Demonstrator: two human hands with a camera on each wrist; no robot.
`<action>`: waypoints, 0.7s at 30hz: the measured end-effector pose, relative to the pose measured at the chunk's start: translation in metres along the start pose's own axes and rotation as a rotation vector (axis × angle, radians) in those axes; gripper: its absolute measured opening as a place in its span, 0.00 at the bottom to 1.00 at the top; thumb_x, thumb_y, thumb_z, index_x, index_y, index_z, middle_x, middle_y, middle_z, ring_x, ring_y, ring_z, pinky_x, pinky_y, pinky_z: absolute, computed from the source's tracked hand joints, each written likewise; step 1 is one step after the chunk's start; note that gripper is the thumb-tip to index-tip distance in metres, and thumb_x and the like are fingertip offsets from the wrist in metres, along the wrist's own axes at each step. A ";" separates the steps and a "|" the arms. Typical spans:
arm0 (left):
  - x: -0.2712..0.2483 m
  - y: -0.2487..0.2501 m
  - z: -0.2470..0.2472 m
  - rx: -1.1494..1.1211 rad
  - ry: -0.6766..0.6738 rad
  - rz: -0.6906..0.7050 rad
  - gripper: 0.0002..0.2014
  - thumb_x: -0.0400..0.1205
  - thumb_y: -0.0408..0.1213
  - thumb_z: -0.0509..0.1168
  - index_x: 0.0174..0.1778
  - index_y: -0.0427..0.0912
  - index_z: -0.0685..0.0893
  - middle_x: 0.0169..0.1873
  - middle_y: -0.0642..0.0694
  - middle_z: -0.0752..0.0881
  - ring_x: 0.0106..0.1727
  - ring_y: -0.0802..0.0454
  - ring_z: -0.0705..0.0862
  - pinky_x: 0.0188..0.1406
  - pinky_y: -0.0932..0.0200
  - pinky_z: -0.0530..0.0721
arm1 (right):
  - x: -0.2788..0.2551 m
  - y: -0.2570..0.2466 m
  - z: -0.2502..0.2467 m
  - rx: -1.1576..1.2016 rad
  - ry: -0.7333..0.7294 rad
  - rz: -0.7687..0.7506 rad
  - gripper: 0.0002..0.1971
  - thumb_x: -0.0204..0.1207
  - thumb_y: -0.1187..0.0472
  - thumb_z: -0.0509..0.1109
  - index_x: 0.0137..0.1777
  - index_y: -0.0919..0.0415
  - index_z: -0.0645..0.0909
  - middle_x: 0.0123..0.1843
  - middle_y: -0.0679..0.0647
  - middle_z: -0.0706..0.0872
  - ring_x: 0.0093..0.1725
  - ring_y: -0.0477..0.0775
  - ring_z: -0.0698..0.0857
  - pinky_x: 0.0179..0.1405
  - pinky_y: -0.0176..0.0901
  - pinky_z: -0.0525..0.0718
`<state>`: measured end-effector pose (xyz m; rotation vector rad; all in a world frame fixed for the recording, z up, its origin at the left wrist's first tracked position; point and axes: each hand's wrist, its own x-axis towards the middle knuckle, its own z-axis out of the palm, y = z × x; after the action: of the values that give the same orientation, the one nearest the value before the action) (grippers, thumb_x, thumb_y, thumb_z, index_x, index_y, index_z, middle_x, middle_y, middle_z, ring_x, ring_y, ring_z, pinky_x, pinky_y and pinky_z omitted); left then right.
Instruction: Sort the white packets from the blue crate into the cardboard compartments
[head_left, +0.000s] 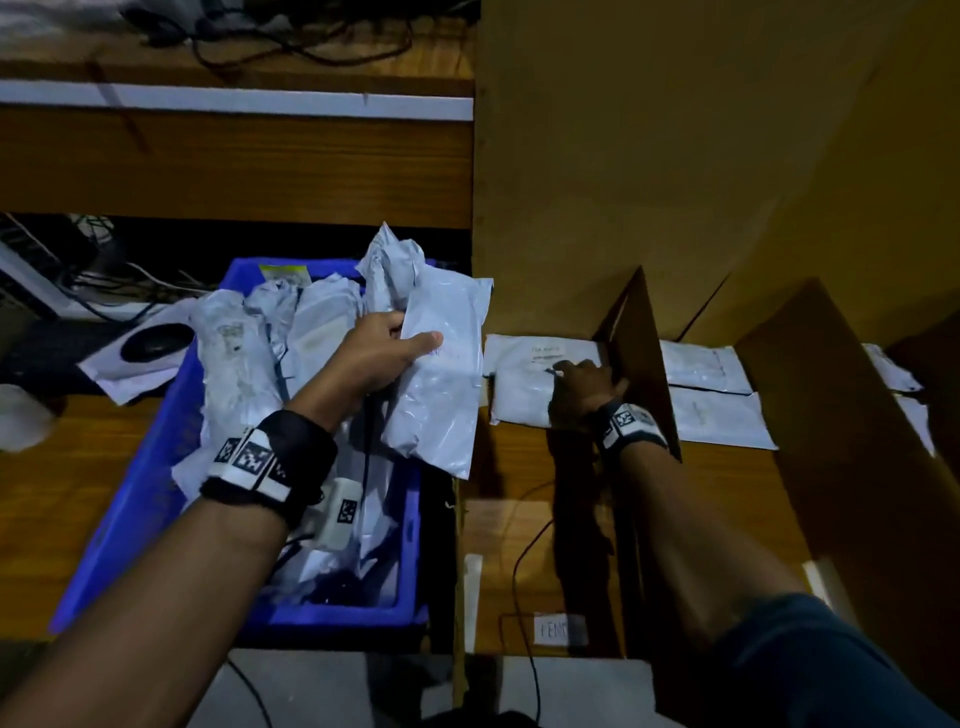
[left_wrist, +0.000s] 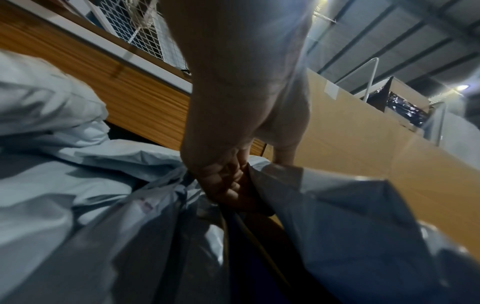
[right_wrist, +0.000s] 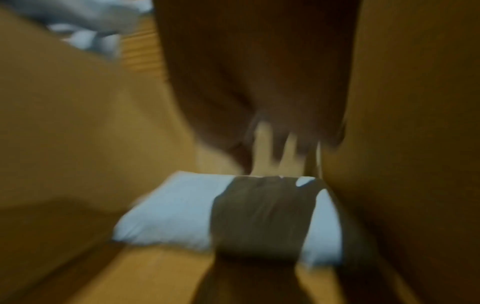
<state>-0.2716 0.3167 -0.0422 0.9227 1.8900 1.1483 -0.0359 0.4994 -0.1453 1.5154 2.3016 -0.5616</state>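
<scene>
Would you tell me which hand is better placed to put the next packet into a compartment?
Left. The left hand already grips a packet above the crate; the right hand holds nothing, over packets already placed.

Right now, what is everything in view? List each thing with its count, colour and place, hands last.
Held packet: one, white, lifted over the blue crate's right edge.
Blue crate: one, blue, on the wooden table at left.
Packets in crate: several, white, crumpled, piled; exact count unclear.
Cardboard compartments: at least three, brown, at right.
Packets in leftmost compartment: two overlapping, white, at its back.
Packets in middle compartment: two, white, lying flat.
Handwritten label: one, white, leftmost compartment's front; text unreadable.
Left hand: grips the held packet.
Right hand: inside the leftmost compartment, over its packets; contact and grip unclear.
</scene>
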 end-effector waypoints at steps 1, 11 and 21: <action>0.000 -0.001 0.000 -0.009 -0.006 -0.009 0.16 0.85 0.42 0.77 0.66 0.41 0.91 0.53 0.50 0.96 0.53 0.50 0.95 0.57 0.49 0.92 | -0.004 0.001 0.007 0.036 0.091 0.007 0.31 0.82 0.51 0.70 0.85 0.42 0.69 0.85 0.59 0.68 0.85 0.71 0.62 0.85 0.76 0.57; -0.002 -0.002 0.002 -0.046 -0.012 -0.025 0.18 0.85 0.42 0.77 0.69 0.39 0.89 0.55 0.47 0.95 0.55 0.47 0.95 0.62 0.40 0.92 | -0.015 -0.011 0.102 0.054 0.096 0.013 0.35 0.93 0.44 0.53 0.89 0.25 0.33 0.93 0.55 0.26 0.89 0.78 0.27 0.78 0.93 0.42; -0.024 0.006 -0.003 -0.121 -0.009 -0.026 0.15 0.87 0.40 0.74 0.70 0.42 0.88 0.57 0.49 0.95 0.57 0.49 0.95 0.62 0.45 0.92 | -0.007 -0.025 0.096 0.121 0.006 -0.006 0.37 0.93 0.48 0.55 0.88 0.23 0.32 0.91 0.54 0.21 0.87 0.79 0.23 0.79 0.93 0.41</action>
<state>-0.2612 0.2976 -0.0305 0.8327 1.7991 1.2269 -0.0508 0.4375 -0.2222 1.5662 2.3145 -0.7107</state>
